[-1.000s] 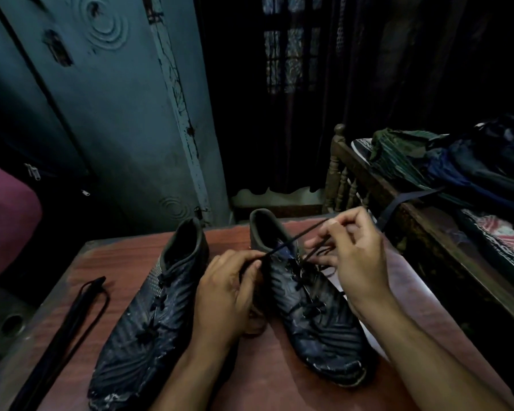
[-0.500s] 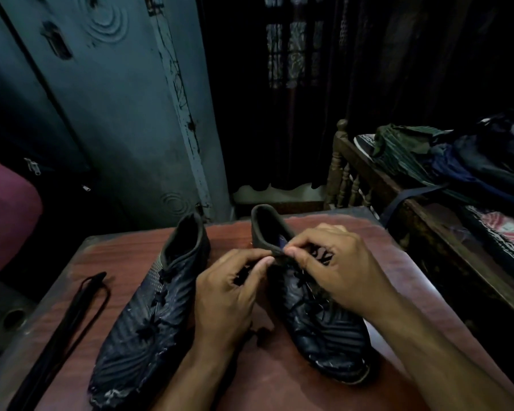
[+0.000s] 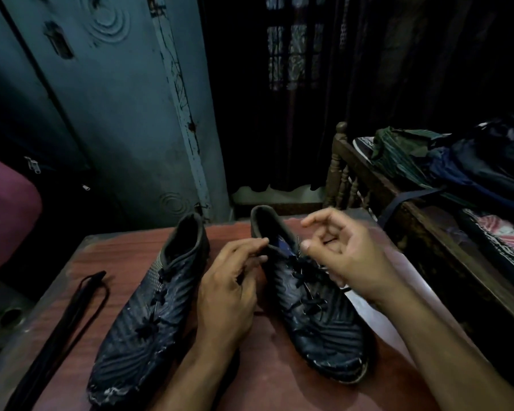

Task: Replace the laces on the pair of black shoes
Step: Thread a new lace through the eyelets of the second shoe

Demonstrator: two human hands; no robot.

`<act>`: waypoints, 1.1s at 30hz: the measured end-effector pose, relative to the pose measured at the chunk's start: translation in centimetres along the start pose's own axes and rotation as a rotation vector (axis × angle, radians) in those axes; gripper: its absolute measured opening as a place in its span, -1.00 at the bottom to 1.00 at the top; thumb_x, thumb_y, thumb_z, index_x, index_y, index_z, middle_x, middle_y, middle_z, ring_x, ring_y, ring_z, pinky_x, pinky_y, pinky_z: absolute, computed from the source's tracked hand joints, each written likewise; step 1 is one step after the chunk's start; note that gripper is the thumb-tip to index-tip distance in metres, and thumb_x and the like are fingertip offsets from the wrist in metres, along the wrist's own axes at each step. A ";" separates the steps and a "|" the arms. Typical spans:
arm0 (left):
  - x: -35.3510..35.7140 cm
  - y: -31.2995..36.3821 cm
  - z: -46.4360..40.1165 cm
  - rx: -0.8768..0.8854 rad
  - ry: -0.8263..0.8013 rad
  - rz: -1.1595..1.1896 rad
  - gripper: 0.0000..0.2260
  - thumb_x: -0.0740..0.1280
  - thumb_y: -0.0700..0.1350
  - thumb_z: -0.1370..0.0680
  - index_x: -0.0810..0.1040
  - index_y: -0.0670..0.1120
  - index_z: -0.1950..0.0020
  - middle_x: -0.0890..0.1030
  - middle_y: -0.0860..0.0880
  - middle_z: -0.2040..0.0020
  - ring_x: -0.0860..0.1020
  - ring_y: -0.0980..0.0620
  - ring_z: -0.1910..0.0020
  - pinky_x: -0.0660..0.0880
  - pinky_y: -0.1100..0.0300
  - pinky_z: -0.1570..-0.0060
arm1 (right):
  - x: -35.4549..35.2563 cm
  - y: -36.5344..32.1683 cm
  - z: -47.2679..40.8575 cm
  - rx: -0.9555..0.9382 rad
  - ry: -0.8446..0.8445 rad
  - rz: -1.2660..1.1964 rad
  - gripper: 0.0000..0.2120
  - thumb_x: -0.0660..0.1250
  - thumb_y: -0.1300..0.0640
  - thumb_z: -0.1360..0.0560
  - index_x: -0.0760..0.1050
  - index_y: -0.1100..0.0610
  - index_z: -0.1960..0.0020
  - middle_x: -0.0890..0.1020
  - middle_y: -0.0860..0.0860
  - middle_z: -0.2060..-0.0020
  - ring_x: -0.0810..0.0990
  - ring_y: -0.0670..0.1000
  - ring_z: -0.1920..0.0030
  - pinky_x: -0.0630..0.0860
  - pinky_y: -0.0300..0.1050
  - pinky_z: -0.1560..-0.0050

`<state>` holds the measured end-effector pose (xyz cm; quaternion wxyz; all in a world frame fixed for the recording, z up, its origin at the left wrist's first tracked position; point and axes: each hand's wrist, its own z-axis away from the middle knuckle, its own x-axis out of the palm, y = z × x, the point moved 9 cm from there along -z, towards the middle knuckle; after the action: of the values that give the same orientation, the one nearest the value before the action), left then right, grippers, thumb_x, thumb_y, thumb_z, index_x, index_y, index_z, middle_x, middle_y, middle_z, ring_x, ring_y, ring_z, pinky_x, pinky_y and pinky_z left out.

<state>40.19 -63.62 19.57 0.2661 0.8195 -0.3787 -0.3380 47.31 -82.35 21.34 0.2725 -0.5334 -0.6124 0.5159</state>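
Note:
Two black shoes lie side by side on the reddish table (image 3: 258, 378), toes toward me. The left shoe (image 3: 149, 318) is laced and untouched. My left hand (image 3: 232, 289) pinches the black lace at the top of the right shoe (image 3: 321, 321), beside its tongue; the lace end itself is hard to make out in the dim light. My right hand (image 3: 347, 259) hovers just above the same shoe's laces (image 3: 306, 280), index finger raised, the other fingers curled. Whether it holds a lace end I cannot tell.
A bundle of black laces (image 3: 72, 315) lies along the table's left side. A wooden bed rail (image 3: 410, 221) with piled clothes (image 3: 445, 161) stands close on the right. A blue-green door (image 3: 116, 114) is behind the table, and a maroon cushion (image 3: 6, 212) sits at the left.
A second ago both hands pulled the lace ends up and apart. They then met at the top of the shoe, and now my right hand has lifted away to the right.

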 end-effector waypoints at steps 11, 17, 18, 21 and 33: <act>0.3 1.1 0.2 0.007 -0.026 0.058 -0.70 0.46 -0.29 -0.56 0.67 -0.02 -0.25 0.69 0.13 -0.09 0.66 0.15 -0.10 0.63 0.09 -0.06 | 1.5 -1.1 0.1 -0.166 -0.114 0.386 -0.93 0.50 0.12 -0.51 0.69 -0.05 0.08 0.70 -0.14 0.17 0.67 -0.02 0.16 0.57 -0.05 0.11; 0.6 1.3 0.3 -0.028 -0.055 0.076 -0.89 0.56 -0.19 -0.48 0.75 -0.02 0.03 0.73 0.19 0.11 0.69 0.24 0.13 0.63 0.15 0.12 | 1.2 -0.9 0.2 -0.119 -0.150 0.380 -0.88 0.39 0.15 -0.49 0.66 -0.05 0.14 0.66 -0.16 0.17 0.58 -0.12 0.07 0.43 -0.29 0.08; 0.7 1.2 0.3 -0.049 -0.071 0.080 -0.91 0.57 -0.17 -0.46 0.75 -0.01 0.08 0.72 0.20 0.15 0.68 0.25 0.18 0.62 0.14 0.18 | 1.7 -1.1 0.3 -0.145 -0.182 0.438 -0.87 0.38 0.11 -0.46 0.67 -0.08 0.09 0.65 -0.20 0.13 0.54 -0.12 -0.01 0.41 -0.29 0.01; 0.6 1.4 0.3 -0.067 -0.064 0.084 -0.90 0.59 -0.03 -0.44 0.71 0.01 0.17 0.70 0.18 0.23 0.67 0.21 0.26 0.59 0.16 0.27 | 2.5 -1.3 0.5 -0.162 -0.277 0.442 -0.86 0.50 0.03 -0.51 0.70 -0.10 -0.06 0.65 -0.24 0.04 0.54 -0.14 -0.11 0.38 -0.34 -0.11; 1.4 0.3 0.2 -0.114 -0.131 0.035 -0.82 0.61 -0.03 -0.42 0.63 0.10 0.10 0.62 0.11 0.18 0.58 0.11 0.25 0.51 0.18 0.24 | 2.1 -0.3 0.5 -0.016 -0.357 0.298 -0.77 0.34 0.26 -0.62 0.71 0.00 -0.07 0.67 -0.18 0.09 0.64 -0.15 -0.01 0.51 -0.31 -0.01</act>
<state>40.58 -64.96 19.12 0.2931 0.7723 -0.3897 -0.4072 46.18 -80.56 20.98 0.0765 -0.5203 -0.5694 0.6318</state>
